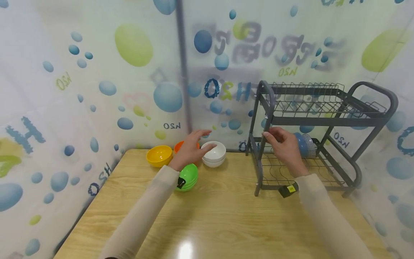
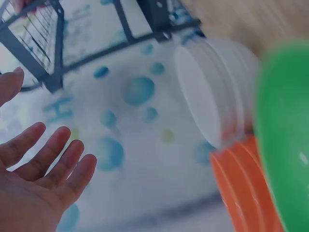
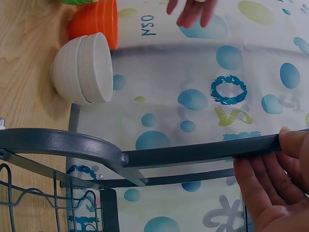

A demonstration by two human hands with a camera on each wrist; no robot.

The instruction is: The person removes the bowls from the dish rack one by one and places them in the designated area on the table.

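My left hand [image 1: 191, 148] hovers with spread fingers over the stacked bowls, holding nothing. Below its wrist sit green bowls [image 1: 191, 175]. Orange bowls [image 3: 107, 21] are partly hidden behind the hand in the head view. White stacked bowls [image 1: 214, 158] stand just right of it, and a yellow bowl [image 1: 159, 156] to the left. At the right, my right hand [image 1: 286, 145] pinches the left front post of a dark grey two-tier dish rack [image 1: 323, 121] between thumb and fingers. Blue bowls [image 1: 302, 145] rest on their side on the lower tier, partly covered by that hand.
The wooden table [image 1: 226, 216] runs up to a patterned curtain [image 1: 155, 79] at the back and sides. Next to the blue bowls is a clear ribbed dish [image 1: 311, 145]. Wire baskets form both rack tiers.
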